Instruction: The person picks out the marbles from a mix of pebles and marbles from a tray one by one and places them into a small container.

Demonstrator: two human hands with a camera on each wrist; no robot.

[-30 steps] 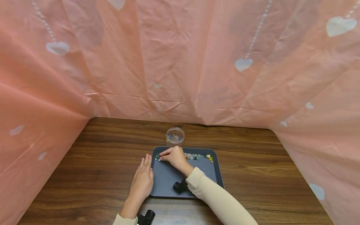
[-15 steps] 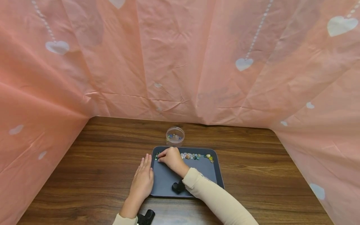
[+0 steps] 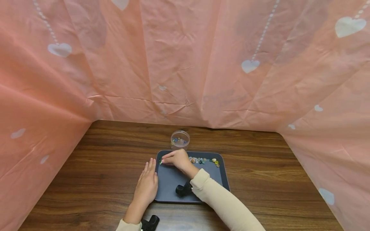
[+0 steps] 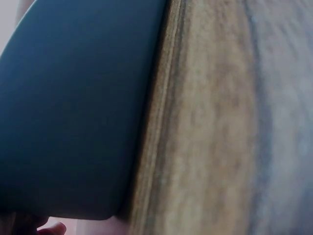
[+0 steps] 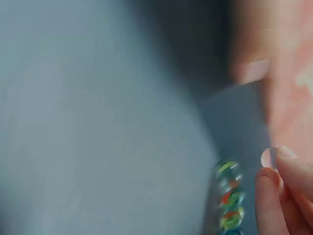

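My right hand (image 3: pixel 180 160) is over the far left part of a dark grey tray (image 3: pixel 173 186). Its thumb and finger pinch a small clear rounded glass piece (image 5: pixel 267 157) in the right wrist view. Beside those fingertips, several glass marbles (image 5: pixel 231 198) with green, yellow and orange swirls stand in a line; in the head view, only a few green marbles (image 3: pixel 160 162) show past the hand. My left hand (image 3: pixel 146 184) lies with straight fingers along the tray's left edge. The left wrist view shows mostly the tray's outer wall (image 4: pixel 83 107).
A clear round tub (image 3: pixel 180 139) holding several blue and other small balls stands behind the tray. Pale and teal glass pieces (image 3: pixel 198 160) lie along the tray's far side, with yellow ones (image 3: pixel 216 162) at its right corner. A pink curtain (image 3: pixel 185 64) surrounds the wooden table (image 3: pixel 260 166).
My right hand has shifted slightly left and away at the tray's far left corner, now covering more of the green marbles. The left hand has stayed in place.
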